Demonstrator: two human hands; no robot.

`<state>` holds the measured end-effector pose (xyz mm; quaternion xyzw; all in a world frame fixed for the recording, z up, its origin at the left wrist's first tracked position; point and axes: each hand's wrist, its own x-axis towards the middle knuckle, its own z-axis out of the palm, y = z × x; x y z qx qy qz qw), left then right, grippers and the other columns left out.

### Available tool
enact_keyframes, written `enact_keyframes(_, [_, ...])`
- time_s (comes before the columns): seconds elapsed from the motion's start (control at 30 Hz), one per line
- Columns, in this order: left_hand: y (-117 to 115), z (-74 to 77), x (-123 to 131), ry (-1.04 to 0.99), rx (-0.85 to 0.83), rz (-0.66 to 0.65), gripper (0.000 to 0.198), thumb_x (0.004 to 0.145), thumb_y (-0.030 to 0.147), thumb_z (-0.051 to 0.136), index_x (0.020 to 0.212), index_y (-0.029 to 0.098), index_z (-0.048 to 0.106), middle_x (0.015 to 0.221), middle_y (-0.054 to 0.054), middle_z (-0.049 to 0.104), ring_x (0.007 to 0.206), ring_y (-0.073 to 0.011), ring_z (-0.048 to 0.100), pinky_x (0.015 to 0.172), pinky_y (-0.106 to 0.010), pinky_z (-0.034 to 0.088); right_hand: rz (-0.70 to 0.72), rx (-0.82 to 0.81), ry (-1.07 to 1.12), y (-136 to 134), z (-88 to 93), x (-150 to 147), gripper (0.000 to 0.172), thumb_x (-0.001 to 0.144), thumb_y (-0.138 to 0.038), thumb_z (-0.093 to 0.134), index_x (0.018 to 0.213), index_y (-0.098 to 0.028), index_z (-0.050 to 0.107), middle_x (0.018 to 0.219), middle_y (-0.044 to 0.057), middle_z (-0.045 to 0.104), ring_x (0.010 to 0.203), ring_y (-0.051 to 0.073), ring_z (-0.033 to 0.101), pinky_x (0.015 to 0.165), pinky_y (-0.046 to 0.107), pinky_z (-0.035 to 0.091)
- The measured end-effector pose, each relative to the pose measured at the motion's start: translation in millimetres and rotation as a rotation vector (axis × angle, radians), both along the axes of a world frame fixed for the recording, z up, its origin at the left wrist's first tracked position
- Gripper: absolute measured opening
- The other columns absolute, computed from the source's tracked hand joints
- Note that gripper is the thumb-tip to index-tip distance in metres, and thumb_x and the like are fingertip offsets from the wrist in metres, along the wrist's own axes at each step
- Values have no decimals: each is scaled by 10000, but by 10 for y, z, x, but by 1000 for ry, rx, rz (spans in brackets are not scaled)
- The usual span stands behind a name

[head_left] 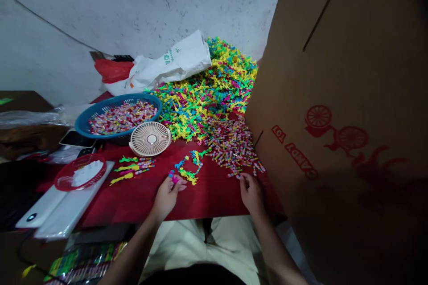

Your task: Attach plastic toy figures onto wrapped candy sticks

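Note:
My left hand (166, 195) is closed around a small pink toy figure (174, 179) with a bit of blue at its top. Just beyond it, several yellow, blue and green toy figures (189, 174) lie loosely on the red cloth. My right hand (251, 193) pinches at the near edge of a heap of small wrapped candy rolls (230, 142); a candy roll (238, 177) shows at its fingertips. To the left of my left hand, yellow, pink and green figures (129, 168) lie in a row with candy rolls beside them.
A large pile of colourful toy figures (200, 98) rises at the back. A blue basket (83, 120) of candy rolls, a round fan (152, 139) and a red basket (62, 180) with white pieces stand left. A tall cardboard box (334, 75) walls off the right side.

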<state>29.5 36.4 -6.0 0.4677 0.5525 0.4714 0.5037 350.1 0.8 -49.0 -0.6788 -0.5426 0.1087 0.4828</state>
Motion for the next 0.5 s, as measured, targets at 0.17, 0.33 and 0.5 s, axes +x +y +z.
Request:
enact_keyframes(0.17, [-126,170,74,-26,32,-36,311,763,467,729,858,194,616,684,27,616,632,-134,586,635,-260,499,-75,83,47,-125,126,-79,491,1078,-533,357,983,-192,698,993,167,753,936,287,702,877,434,550])
enact_keyframes(0.33, [-459,512,269,-27,-81,-225,313,804,480,692,912,186,667,764,-4,654,714,-160,603,716,-282,514,35,84,323,-447,545,-527,397,1090,-529,453,972,-217,669,916,84,745,850,233,706,795,343,559])
enact_keyframes(0.5, [-679,990,508,195,-18,-462,380,956,562,564,1009,210,696,984,-47,736,981,-226,655,900,-318,509,349,89,569,-634,1115,-868,188,1043,-407,609,1030,-229,669,912,25,693,757,164,668,697,262,541])
